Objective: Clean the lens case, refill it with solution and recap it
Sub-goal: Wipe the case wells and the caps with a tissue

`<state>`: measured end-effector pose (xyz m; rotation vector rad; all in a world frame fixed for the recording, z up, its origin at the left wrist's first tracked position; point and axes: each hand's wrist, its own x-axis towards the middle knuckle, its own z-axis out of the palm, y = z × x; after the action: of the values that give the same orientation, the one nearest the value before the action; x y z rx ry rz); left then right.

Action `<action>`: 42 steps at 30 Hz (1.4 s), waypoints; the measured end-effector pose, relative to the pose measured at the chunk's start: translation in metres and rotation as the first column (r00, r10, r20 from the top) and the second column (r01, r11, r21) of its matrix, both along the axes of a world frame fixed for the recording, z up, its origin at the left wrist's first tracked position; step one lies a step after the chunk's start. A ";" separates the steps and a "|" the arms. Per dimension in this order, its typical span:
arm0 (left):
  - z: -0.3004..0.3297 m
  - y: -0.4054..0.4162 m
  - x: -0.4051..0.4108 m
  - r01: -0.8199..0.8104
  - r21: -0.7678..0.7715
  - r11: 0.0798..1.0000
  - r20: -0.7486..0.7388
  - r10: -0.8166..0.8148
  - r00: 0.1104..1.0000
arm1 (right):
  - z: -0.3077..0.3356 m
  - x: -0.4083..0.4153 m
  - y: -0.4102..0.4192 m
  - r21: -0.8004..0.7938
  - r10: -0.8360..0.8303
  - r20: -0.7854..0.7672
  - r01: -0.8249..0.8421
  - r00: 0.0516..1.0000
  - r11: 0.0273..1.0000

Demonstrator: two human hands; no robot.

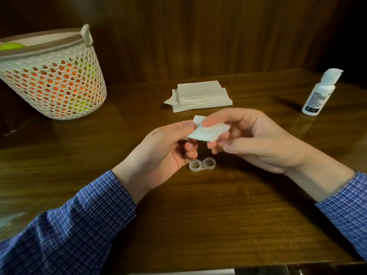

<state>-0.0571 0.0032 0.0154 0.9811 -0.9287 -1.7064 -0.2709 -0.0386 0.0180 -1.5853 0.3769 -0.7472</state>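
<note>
Your left hand (158, 149) and right hand (256, 141) meet above the bench (218, 215), both pinching 1 folded white tissue (208, 132): the left thumb and fingers grip its left edge, and the right thumb lies on top with fingers curled beneath. Whether anything sits inside the tissue cannot be told. The clear lens case (202, 164), with 2 open uncapped wells, lies on the bench just below your hands, near the left fingertips. Beyond your hands rests a stack of tissues (200, 95). The white solution bottle (319, 92) stands well beyond your right hand. A perforated basket (53, 76) stands well beyond your left hand.
</note>
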 end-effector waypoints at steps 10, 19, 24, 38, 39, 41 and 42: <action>-0.017 0.020 0.010 0.244 -0.636 0.732 0.752 0.517 0.409 | 0.006 -0.008 -0.002 -0.620 -0.591 -0.103 0.413 0.800 0.667; -0.026 0.016 0.011 0.474 -0.479 0.739 0.877 0.428 0.220 | -0.005 0.000 0.001 -0.717 -0.422 -0.460 -0.046 0.781 0.696; -0.030 0.013 0.011 0.468 -0.481 0.741 0.877 0.415 0.244 | -0.005 0.003 0.005 -0.621 -0.335 -0.543 -0.100 0.770 0.778; -0.028 0.013 0.013 0.384 -0.515 0.767 0.825 0.321 0.465 | -0.010 0.002 0.002 -0.663 -0.330 -0.451 -0.064 0.829 0.746; -0.028 0.013 0.013 0.393 -0.510 0.765 0.827 0.311 0.468 | -0.011 0.002 0.002 -0.669 -0.333 -0.446 -0.063 0.831 0.741; -0.027 0.013 0.014 0.413 -0.507 0.757 0.830 0.300 0.470 | -0.012 0.002 0.002 -0.672 -0.331 -0.441 -0.062 0.835 0.738; -0.026 0.013 0.014 0.415 -0.510 0.753 0.829 0.302 0.472 | -0.011 0.002 0.003 -0.669 -0.327 -0.442 -0.064 0.836 0.741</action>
<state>-0.0432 0.0158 -0.0111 1.3192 -2.1170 -0.5993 -0.2693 -0.0359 0.0066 -2.4953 0.6982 -0.5534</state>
